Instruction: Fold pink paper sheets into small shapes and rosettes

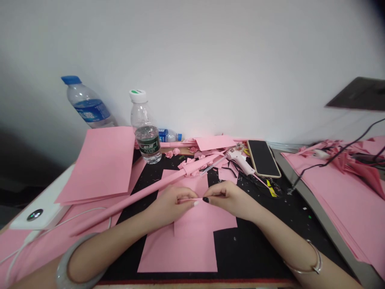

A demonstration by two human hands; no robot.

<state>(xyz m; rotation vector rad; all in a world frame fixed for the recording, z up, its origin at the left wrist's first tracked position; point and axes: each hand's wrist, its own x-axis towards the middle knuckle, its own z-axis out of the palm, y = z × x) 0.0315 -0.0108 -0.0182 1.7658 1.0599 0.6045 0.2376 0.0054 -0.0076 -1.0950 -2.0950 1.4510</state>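
Close to the middle of the front edge of the table (252, 286), on the black mat (255, 257), the pink sheet (192, 218) lies over other pink papers (177, 255), its far edge raised between two hands. That edge looks narrowly folded or rolled; which of the two cannot be told. To do this well, both pinches should stay level and press equally, so the strip runs straight and does not skew toward one corner. Working it in small turns, with thumbs smoothing outward from the middle, would likely avoid creases; pulling hard could tear paper this thin.

The left hand (168, 202) is nearly closed, thumb against curled fingers, gripping the edge at its left part. The right hand (233, 198) has an equally narrow pinch, its thumb just beside the left one, holding the same edge at its right part. Beyond the hands, toward the table's far edge, a long paper tube (144, 194) slants across the mat, and a glue gun (242, 160) lies beside a phone (264, 158).
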